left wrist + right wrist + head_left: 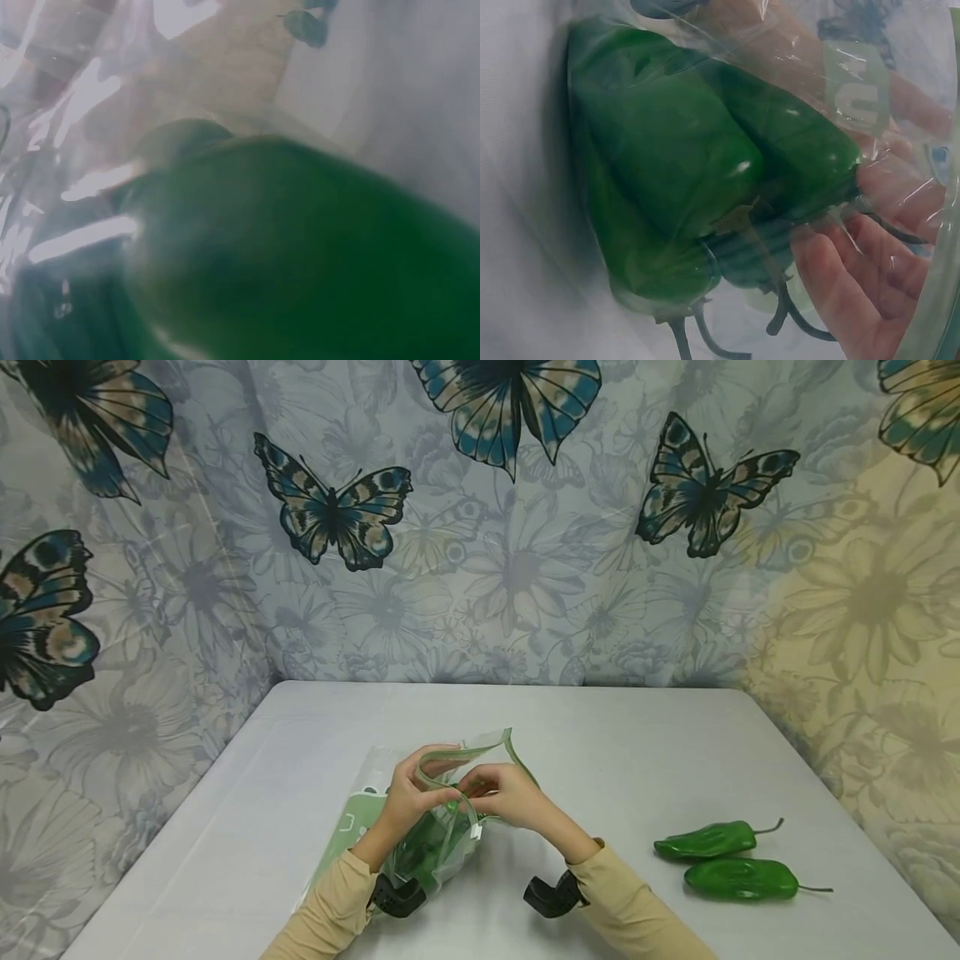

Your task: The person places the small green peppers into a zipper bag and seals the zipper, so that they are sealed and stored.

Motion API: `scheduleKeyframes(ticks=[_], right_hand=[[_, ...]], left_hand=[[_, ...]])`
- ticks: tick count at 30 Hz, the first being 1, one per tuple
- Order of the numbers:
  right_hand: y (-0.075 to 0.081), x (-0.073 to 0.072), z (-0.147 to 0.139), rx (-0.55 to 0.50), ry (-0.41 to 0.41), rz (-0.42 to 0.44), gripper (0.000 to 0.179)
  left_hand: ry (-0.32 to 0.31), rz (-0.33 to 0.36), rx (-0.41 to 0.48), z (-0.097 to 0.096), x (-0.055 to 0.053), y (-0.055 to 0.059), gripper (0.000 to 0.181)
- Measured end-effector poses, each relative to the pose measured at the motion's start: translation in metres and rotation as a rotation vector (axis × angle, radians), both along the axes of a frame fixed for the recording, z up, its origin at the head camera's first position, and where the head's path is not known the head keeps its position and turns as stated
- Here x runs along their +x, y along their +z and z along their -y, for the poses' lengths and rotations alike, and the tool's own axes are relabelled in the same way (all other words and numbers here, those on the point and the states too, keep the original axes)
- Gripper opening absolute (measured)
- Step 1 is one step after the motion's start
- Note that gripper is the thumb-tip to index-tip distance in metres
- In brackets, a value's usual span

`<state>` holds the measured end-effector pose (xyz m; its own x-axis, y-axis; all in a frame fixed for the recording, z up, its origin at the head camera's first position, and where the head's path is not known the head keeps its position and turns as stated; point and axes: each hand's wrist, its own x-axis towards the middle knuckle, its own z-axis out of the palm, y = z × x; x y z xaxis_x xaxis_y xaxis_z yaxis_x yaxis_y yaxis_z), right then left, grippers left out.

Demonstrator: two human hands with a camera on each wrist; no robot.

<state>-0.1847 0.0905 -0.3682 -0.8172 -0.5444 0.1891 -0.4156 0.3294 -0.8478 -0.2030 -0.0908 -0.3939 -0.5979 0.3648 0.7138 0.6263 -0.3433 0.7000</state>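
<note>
A clear zip bag (512,745) with a green-edged mouth stands between both hands. Gripping its rim on the left side is my left hand (412,785), thumb on the near edge. My right hand (510,793) reaches into the mouth. In the right wrist view its fingers (832,277) pinch a green pepper (795,142) at the stem end, inside the bag. Several more glossy green peppers (667,127) lie packed there, stems towards the mouth. A blurred green pepper (300,240) behind plastic fills much of the left wrist view.
Two long green peppers, an upper one (705,842) and a lower one (742,879), lie on the white table (600,735) at the right. Flat plastic with a pale green printed panel (358,817) lies left of the bag. Butterfly-patterned cloth (517,568) hangs behind.
</note>
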Motion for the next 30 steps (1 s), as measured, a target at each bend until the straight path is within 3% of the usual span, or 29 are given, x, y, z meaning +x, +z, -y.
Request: scheduleKeyframes(ticks=[8,14,19,30], right_hand=[[0.005,0.002,0.003,0.034,-0.002,-0.024,0.016],[0.011,0.006,-0.004,0.002,0.006,0.018,0.020],[0.006,0.006,-0.021,-0.056,-0.040,0.019,0.027],[0.012,0.029,-0.076,-0.158,-0.156,-0.049,0.022]], left_hand=[[0.005,0.002,-0.001,0.000,-0.001,0.000,0.062],[-0.001,0.004,0.016,0.001,-0.001,0.001,0.055],[-0.008,0.009,0.037,0.001,-0.001,0.003,0.053],[0.018,0.023,0.012,0.001,0.000,0.000,0.052]])
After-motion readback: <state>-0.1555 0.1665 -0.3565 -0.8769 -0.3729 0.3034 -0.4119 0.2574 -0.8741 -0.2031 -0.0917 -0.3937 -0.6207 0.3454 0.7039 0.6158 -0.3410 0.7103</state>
